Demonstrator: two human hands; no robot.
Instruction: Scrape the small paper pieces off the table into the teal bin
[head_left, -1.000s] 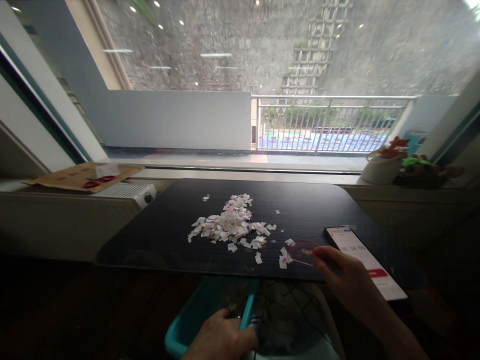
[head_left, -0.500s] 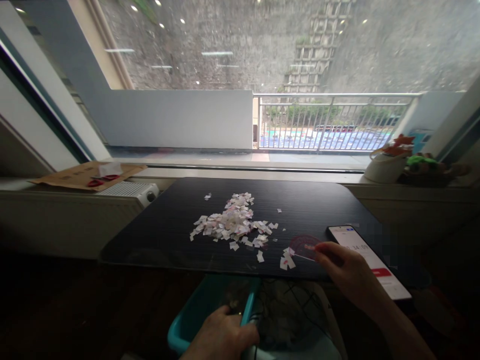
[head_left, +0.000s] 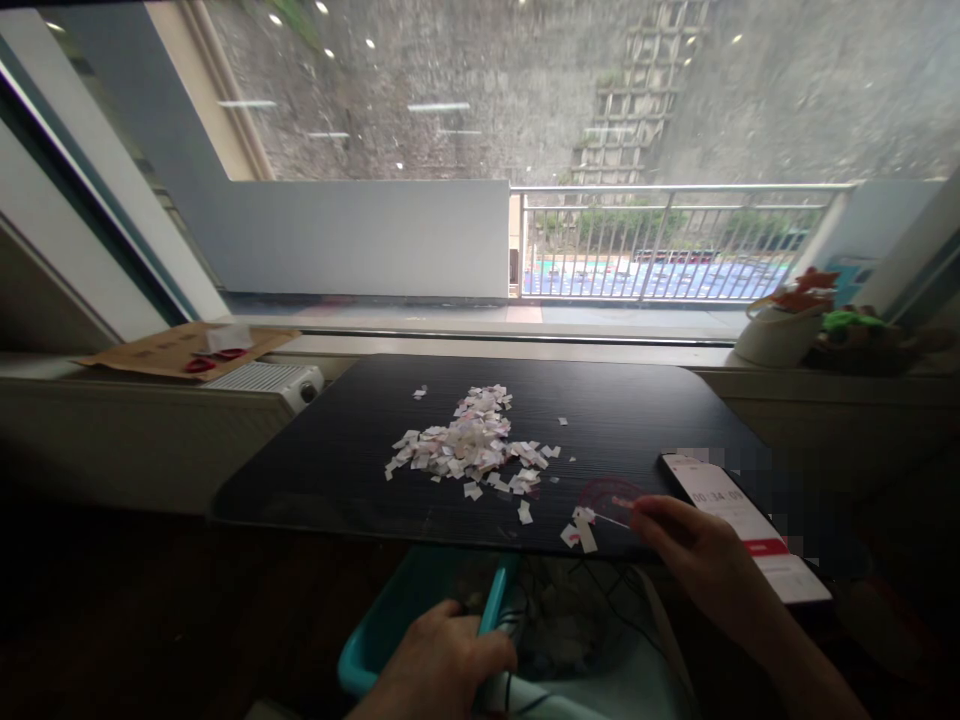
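Note:
My right hand (head_left: 694,550) pinches the right end of a clear, pinkish protractor (head_left: 609,496), holding it low over the front right of the black table (head_left: 300,460). Its left end touches or overlaps a few small paper scraps (head_left: 581,533) near the front edge. A larger pile of white and pink-tinted paper scraps (head_left: 472,435) lies mid-table. Below the table edge, my left hand (head_left: 450,655) is closed on the rim of a teal plastic bin (head_left: 360,650); part of the bin is hidden under the tabletop.
A phone (head_left: 739,520) showing a timer lies at the right, beside my right wrist. A pale bin (head_left: 615,680) with dark cords stands right of the teal one. Red-handled scissors (head_left: 201,365) rest on brown paper at the left. A white pot (head_left: 776,335) stands on the sill.
The few scraps by the protractor have shifted slightly and lie differently. My right hand has dipped a little with the protractor. My left hand keeps its hold on the bin; the view moved slightly.

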